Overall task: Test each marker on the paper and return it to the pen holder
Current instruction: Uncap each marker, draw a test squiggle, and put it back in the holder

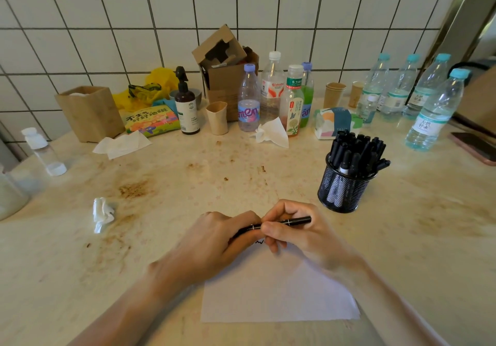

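Observation:
A black marker (pixel 296 221) lies level between both hands, just above the far edge of the white paper (pixel 279 297). My left hand (pixel 214 241) grips its left end, and my right hand (pixel 298 233) pinches its middle, with the right end sticking out past the fingers. A short black squiggle (pixel 259 242) shows on the paper under the hands. The black mesh pen holder (pixel 345 187), full of several black markers (pixel 357 149), stands to the right, beyond my right hand. Whether the cap is on the marker is hidden.
A crumpled tissue (pixel 102 213) lies left of the hands. Along the tiled wall stand several bottles (pixel 249 98), cups (pixel 217 117), a cardboard box (pixel 228 74), a tissue pack (pixel 335 125) and a wooden box (pixel 91 112). A phone (pixel 475 147) rests at far right.

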